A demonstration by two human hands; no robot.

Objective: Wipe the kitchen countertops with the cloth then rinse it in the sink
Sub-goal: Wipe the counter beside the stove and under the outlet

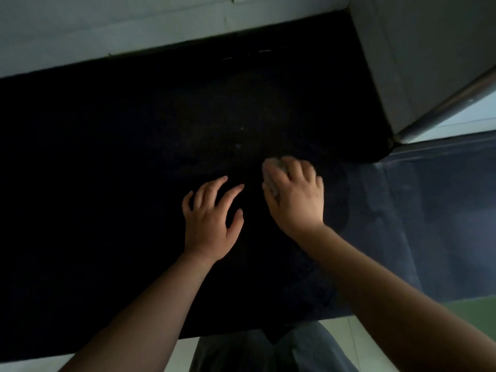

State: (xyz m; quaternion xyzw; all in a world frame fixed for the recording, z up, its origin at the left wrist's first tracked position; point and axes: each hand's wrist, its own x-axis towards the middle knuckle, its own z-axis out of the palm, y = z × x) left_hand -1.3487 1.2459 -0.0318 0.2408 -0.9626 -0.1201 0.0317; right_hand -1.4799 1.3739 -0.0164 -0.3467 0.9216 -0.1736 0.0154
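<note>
Countertop [134, 162]: black, dim, fills most of the view; pale wall along its far edge from 10 to 12 o'clock.
Grey panel [418, 55]: upright at 1–2 o'clock, a metal rail [445, 108] running along its lower edge.
Trousers [268, 353]: dark, at 6 o'clock below the counter's near edge.
Right hand [298, 200]: just right of centre, palm down, fingers curled over the cloth and pressing it onto the counter — closed around it.
Left hand [212, 224]: just beside the right, toward 9 o'clock; fingers spread, nothing held; contact with the surface unclear.
Cloth [276, 173]: pale, bunched, mostly hidden under the right fingers — blurred.
</note>
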